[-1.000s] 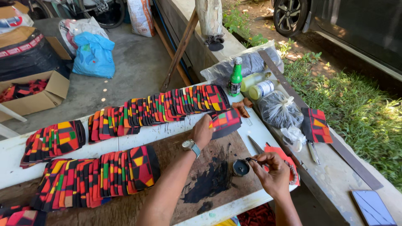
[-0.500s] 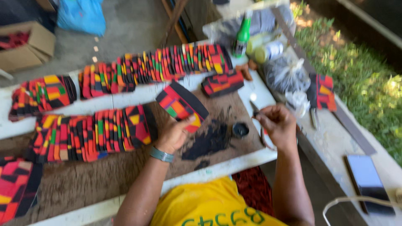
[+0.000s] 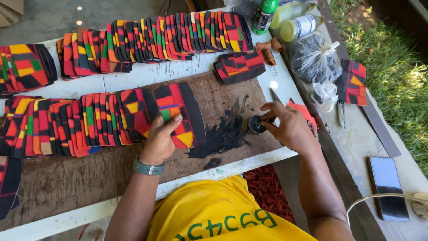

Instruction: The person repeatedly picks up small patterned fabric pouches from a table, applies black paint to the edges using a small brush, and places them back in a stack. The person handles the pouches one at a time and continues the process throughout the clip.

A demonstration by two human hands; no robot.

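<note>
**Left hand on patterned piece, right hand at dye pot**

Left hand [image 3: 161,140] lay flat, fingers spread, pressing a multicoloured patterned piece [image 3: 180,115] onto the brown board [image 3: 71,178] near its middle, at the end of the lower row of pieces [image 3: 76,122]. Not gripped, just pinned under the palm. Right hand [image 3: 285,127] was curled round a small dark pot [image 3: 256,125] by the board's right edge, fingertips closed on its rim.

Handling, as a judgement: the piece looked thin, light, semi-stiff, likely flexing if lifted by one corner. Best held by the dry black edge strip, clear of the black stain [image 3: 223,136] right beside it. The pot looked small and easy to tip, and spilt dye would mark anything near.

Around: upper row of pieces [image 3: 156,38] along the table's far edge, a lone piece [image 3: 238,66] near the bottles [image 3: 285,20], tied plastic bag [image 3: 314,58], phone [image 3: 387,180] at the bench's near right end. Stain and overlapping rows crowded the working spot.
</note>
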